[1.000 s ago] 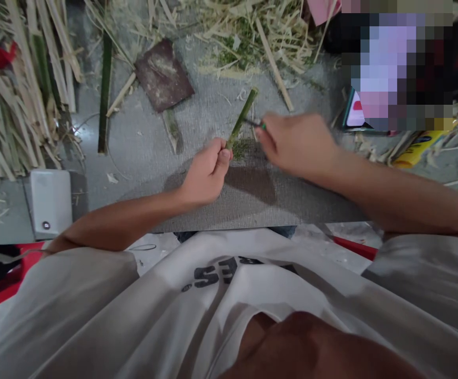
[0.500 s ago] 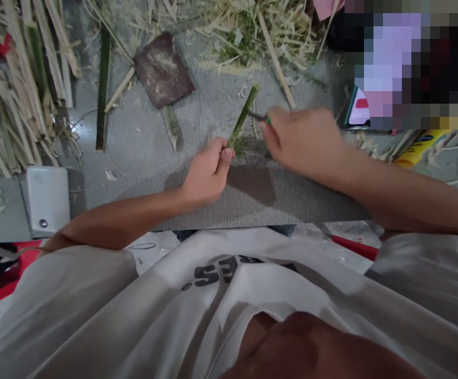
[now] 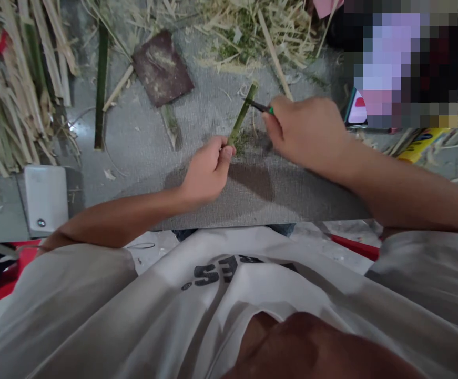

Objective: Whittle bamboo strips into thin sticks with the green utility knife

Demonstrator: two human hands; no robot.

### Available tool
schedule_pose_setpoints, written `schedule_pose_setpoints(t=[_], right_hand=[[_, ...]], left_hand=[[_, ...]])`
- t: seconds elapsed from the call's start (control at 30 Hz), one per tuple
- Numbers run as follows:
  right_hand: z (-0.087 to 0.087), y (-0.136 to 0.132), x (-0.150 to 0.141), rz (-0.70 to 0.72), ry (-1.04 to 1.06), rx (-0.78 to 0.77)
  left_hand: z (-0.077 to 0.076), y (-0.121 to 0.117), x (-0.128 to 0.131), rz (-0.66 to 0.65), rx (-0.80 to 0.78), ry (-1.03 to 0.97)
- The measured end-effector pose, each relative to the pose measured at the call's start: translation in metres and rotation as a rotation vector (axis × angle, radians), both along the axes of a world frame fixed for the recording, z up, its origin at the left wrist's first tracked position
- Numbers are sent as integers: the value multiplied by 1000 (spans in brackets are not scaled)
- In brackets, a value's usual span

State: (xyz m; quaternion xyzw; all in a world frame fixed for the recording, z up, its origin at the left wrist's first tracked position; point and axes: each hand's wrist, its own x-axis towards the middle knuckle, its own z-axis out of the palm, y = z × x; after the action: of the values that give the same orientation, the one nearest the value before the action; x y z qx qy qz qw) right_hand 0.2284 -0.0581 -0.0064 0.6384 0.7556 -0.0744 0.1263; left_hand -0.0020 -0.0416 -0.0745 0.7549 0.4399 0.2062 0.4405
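Note:
My left hand (image 3: pixel 207 171) is closed around the lower end of a short green bamboo strip (image 3: pixel 243 113), which slants up and to the right over a grey mat (image 3: pixel 197 126). My right hand (image 3: pixel 305 131) grips a small knife (image 3: pixel 259 106) with a green handle. Its dark blade touches the strip near the upper end. Green shavings (image 3: pixel 244 142) lie on the mat just under the strip.
A dark brown sanding sheet (image 3: pixel 161 68) lies on the mat's far left. Piles of split bamboo (image 3: pixel 11 89) and shavings (image 3: pixel 252 26) ring the mat. A long green stalk (image 3: pixel 101 79), a white box (image 3: pixel 45 197), a phone (image 3: pixel 357 110) and a yellow tube (image 3: pixel 420 145) lie around.
My right hand has slid the knife blade up along the strip, from its middle toward the upper end. My left hand has held the strip almost still.

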Motion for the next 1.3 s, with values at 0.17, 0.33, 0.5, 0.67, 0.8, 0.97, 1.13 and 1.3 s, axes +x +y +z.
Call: schedule_pose_setpoints(t=[0.17, 0.33, 0.5, 0.67, 0.8, 0.97, 1.13, 1.3], right_hand=[[1, -2, -1, 68, 49, -113], [5, -3, -3, 44, 12, -80], [4, -3, -3, 43, 3, -62], [0, -4, -1, 68, 7, -77], [-1, -6, -2, 41, 45, -27], [-1, -7, -4, 42, 109, -90], [1, -2, -5, -31, 72, -14], [4, -4, -6, 36, 35, -115]], left_hand=[[0, 2, 1, 10, 70, 37], [2, 2, 1, 14, 96, 88], [5, -2, 1, 8, 89, 119], [7, -2, 2, -2, 92, 159], [6, 1, 1, 0, 126, 187], [3, 4, -1, -10, 150, 204], [1, 6, -1, -8, 182, 192], [-1, 7, -2, -19, 182, 227]])
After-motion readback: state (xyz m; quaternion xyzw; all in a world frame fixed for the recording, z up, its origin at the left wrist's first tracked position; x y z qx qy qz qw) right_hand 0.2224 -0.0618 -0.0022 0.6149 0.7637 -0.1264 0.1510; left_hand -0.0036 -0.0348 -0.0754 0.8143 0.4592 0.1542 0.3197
